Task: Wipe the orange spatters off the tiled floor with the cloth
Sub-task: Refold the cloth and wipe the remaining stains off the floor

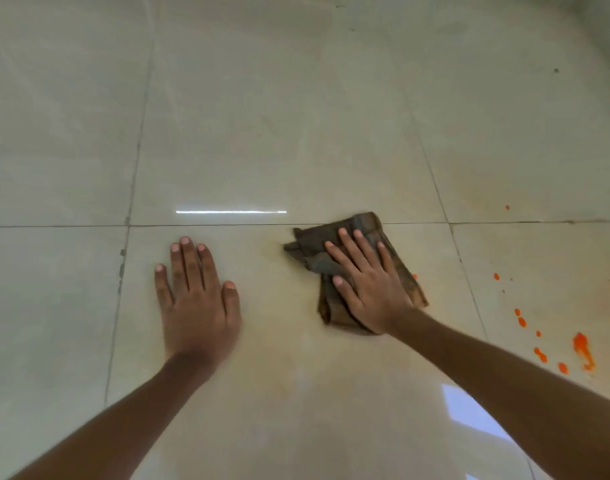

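A folded brown cloth (360, 225) lies on the pale tiled floor (296, 133) just below a grout line. My right hand (369, 285) presses flat on it with the fingers straight and spread. My left hand (196, 296) rests flat on the bare tile to the left, palm down, touching no cloth. Orange spatters (581, 344) dot the tile at the right, well clear of the cloth. One small orange dot (415, 276) sits at the cloth's right edge. A faint orange smear shows on the tile beyond the spatters.
Grout lines cross the floor; one runs left to right under the cloth's far end. A bright strip of reflected light (231, 212) lies ahead of my left hand. A small dark speck (556, 70) sits far right.
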